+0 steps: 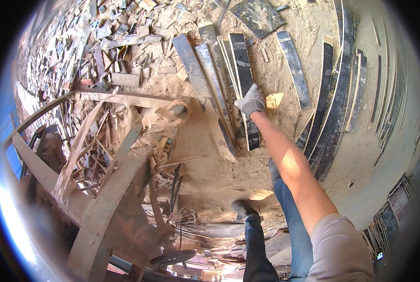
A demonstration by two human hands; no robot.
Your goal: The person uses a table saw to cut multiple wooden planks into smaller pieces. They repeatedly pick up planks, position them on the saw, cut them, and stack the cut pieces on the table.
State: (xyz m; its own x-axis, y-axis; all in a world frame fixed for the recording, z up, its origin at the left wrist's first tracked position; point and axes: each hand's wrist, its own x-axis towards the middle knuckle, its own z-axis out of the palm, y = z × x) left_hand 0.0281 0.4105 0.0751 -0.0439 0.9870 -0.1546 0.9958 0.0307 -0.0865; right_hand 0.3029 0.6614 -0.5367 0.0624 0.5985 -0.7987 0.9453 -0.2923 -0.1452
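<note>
My right hand (252, 100), in a grey work glove, reaches forward and down with its fingers closed round a black-faced wooden plank (241, 58). The plank lies lengthwise away from me, its near end (252, 140) below the hand. Thin pale wood edges (228, 63) run along its left side, close to the fingers. Just left of it lie more long, dusty dark boards (191, 63), partly overlapping. A small yellowish scrap (274, 100) sits on the ground right of the glove. My left hand is out of view.
Dark planks (292, 68) and a long row of strips (334, 103) lie to the right. A dusty metal machine frame (111, 202) with tangled shavings stands on the near left. Scrap wood (69, 51) heaps at the far left. A square board (258, 18) lies ahead.
</note>
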